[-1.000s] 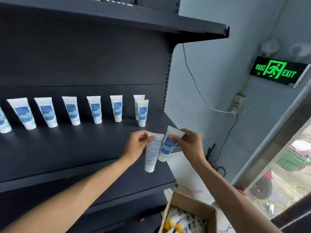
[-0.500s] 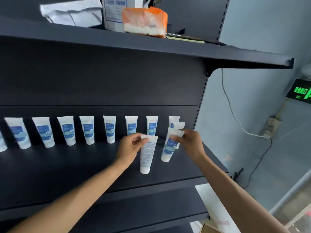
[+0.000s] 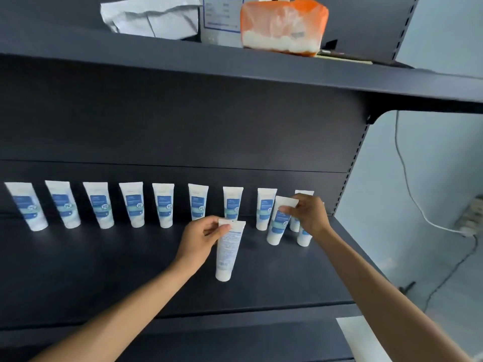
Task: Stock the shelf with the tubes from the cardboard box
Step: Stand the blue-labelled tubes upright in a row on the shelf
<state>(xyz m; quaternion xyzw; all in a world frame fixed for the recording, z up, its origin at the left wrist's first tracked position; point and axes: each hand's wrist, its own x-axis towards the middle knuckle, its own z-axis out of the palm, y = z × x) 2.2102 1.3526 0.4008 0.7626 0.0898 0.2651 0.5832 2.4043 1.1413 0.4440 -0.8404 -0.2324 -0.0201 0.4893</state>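
A row of several white tubes with blue labels (image 3: 162, 205) stands cap-down along the back of the dark shelf (image 3: 104, 270). My left hand (image 3: 201, 239) pinches the crimped top of a white tube (image 3: 228, 253), back label facing me, cap low over the middle of the shelf. My right hand (image 3: 308, 215) grips the top of another tube (image 3: 279, 223), front label showing, its cap at the shelf surface in front of the row's right end. One more tube (image 3: 304, 237) stands partly hidden below that hand. The cardboard box is out of view.
The upper shelf (image 3: 235, 66) overhangs the row and carries a crumpled white bag (image 3: 151, 17), a white carton (image 3: 222, 19) and an orange-topped pack (image 3: 283, 24). A perforated upright (image 3: 350, 173) bounds the shelf on the right, with a white cable (image 3: 410, 194) on the wall beyond.
The view has swung up and left, and the box has dropped out of sight. Both hands carried their tubes from the shelf's front edge in over the shelf, the right one reaching the row's right end.
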